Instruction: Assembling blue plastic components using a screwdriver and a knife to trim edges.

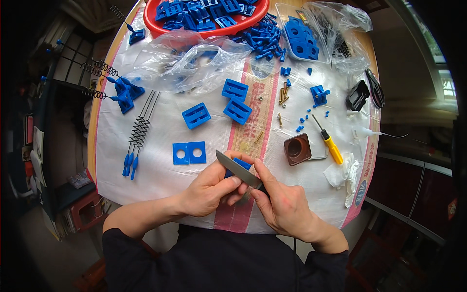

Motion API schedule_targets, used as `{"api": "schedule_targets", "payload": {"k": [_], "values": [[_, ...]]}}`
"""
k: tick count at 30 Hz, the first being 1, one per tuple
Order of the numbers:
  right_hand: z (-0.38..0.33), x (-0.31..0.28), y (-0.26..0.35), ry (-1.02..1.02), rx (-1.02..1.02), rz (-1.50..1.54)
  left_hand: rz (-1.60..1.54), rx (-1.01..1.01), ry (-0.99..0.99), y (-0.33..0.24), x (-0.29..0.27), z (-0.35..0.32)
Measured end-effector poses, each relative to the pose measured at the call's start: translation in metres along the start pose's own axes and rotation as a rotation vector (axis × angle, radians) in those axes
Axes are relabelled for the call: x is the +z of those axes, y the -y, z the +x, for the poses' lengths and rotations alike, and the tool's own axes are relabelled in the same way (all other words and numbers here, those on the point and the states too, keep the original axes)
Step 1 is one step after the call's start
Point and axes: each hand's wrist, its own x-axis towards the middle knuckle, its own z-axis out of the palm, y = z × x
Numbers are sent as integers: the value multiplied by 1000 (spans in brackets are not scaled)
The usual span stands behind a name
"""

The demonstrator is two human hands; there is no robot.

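Observation:
In front of my body, my left hand [205,191] is closed around a small blue plastic part [242,163], its thumb by the blade. My right hand [288,203] grips a knife [236,168] whose grey blade lies across the blue part and points up to the left. Most of the handle and much of the blue part are hidden by fingers and blade. Beyond my left hand lie two flat blue plates [188,158] with round holes. Farther off are slotted blue blocks [196,116]. A brass screw [259,137] lies just beyond my hands.
Coiled black wires with blue tips [139,131] lie at left. A red basin [206,34] of blue parts and clear plastic bags [189,61] fill the back. At right are a yellow screwdriver [332,146], a brown square container [297,149], scissors [375,88] and crumpled tissue [346,176].

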Motion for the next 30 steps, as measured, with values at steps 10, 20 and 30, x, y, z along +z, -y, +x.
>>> {"api": "schedule_targets", "payload": {"k": [10, 20, 30], "values": [[-1, 4, -8, 3, -16, 40, 0, -65, 61, -4, 3, -2], [-1, 5, -18, 0, -66, 93, 44, -94, 4, -2, 0, 2], [0, 2, -17, 27, -53, 164, -1, -106, 73, 1, -4, 3]]}}
